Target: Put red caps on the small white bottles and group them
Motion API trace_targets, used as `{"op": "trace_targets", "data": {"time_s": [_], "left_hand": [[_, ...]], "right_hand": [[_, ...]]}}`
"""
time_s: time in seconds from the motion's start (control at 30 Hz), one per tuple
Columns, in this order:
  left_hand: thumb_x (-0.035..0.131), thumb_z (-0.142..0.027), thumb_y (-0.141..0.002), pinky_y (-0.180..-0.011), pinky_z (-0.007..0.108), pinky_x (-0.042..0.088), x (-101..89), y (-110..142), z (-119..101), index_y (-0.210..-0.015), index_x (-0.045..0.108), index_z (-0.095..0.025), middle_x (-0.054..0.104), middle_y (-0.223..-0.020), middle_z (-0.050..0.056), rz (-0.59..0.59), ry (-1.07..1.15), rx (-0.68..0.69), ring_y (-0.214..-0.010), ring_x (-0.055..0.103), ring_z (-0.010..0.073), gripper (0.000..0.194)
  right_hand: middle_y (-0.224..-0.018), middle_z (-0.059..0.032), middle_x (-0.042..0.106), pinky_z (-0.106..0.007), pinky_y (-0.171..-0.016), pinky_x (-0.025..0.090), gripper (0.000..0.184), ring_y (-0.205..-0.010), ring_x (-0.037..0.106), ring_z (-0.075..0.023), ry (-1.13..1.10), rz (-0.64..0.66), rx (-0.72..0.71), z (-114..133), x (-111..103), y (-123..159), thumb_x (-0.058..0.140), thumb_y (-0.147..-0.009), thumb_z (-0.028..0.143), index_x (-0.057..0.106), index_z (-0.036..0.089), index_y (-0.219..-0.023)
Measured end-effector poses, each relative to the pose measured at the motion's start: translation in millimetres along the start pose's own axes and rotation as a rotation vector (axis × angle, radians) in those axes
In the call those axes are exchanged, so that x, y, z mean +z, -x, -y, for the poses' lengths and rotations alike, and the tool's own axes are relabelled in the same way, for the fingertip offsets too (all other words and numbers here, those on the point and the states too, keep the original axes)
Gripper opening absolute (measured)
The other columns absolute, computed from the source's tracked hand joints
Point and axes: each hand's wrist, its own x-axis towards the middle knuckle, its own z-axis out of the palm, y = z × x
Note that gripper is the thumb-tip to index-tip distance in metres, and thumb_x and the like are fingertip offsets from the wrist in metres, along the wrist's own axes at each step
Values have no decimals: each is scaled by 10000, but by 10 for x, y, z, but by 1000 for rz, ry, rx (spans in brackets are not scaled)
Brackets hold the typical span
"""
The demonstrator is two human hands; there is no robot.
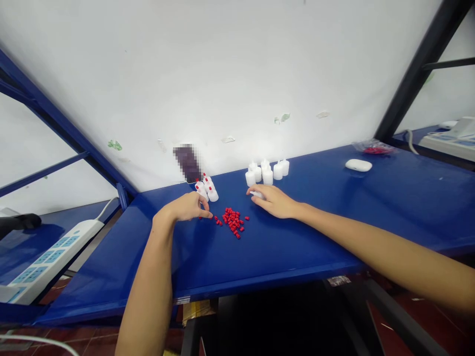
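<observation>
My left hand (188, 206) is at the left of the table, thumb and fingertips closed on what looks like a small red cap, mostly hidden. Beside it lies a loose pile of small red caps (233, 218), with a few strays. Just behind that hand stand several white pieces with red tips (212, 195). My right hand (276, 201) is curled round a small white piece with a narrow tip (257, 194), lying sideways above the table. Behind the right hand, several upright white cylindrical pieces (267, 175) with short tips stand in a group.
A dark pixelated rectangle (188, 163) leans against the wall behind the table (208, 257). To the right are a white oval case (358, 165) and a clear bag with red pieces (374, 148). A power strip (55, 257) lies beyond the blue frame at left.
</observation>
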Motion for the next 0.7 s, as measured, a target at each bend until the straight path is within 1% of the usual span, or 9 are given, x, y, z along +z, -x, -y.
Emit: {"op": "trace_targets", "data": {"time_s": [0.1,0.17,0.3,0.4,0.53,0.63,0.7], "left_hand": [[740,-478,-618,-455,224,330,24,-39,32,-767,723,-200,614,-578,-22,35,-17,3,-471,499,106,316],[714,-458,-644,-447,222,348,47,-57,21,-764,719,-194,608,-575,-21,52,7,-2,-445,505,106,290],[641,-395,-700,-432,227,387,87,-68,-27,-744,703,-181,623,-574,-5,44,69,29,-401,527,118,227],[675,-410,-682,-439,226,401,92,-56,-46,-732,698,-181,650,-574,5,41,80,37,-401,547,125,236],[727,-450,-651,-424,219,384,97,-50,-27,-750,695,-186,652,-560,-1,60,55,-6,-403,537,119,284],[709,-425,-681,-414,222,365,102,-60,-12,-760,696,-185,619,-512,-13,56,1,-47,-383,502,114,253],[677,-400,-718,-425,225,368,95,-62,-33,-751,690,-180,609,-504,-11,42,-26,-46,-388,503,116,223]], "right_hand": [[-1184,-98,671,-378,-901,441,294,-1045,621,-252,-3,6,-1,-5,1,0,451,-930,271,598,172,-1164],[-1173,-98,670,-373,-890,435,283,-1031,619,-251,-5,9,-2,-10,1,-2,451,-925,267,600,174,-1147],[-1002,-78,678,-331,-807,423,213,-889,608,-217,-2,10,-9,-13,-4,-8,438,-914,235,619,171,-1006],[-906,-55,658,-301,-753,404,182,-803,578,-191,-8,15,-27,-5,-8,-9,437,-903,217,613,175,-927],[-917,-57,660,-296,-744,390,167,-799,574,-190,-6,20,-29,-1,-5,-12,447,-896,212,609,176,-908],[-927,-64,661,-298,-746,385,170,-812,578,-196,8,28,-27,-8,1,-16,445,-902,219,610,176,-902],[-926,-66,660,-297,-745,383,174,-815,576,-196,18,32,-29,-6,0,-15,445,-908,230,611,175,-901]]}}
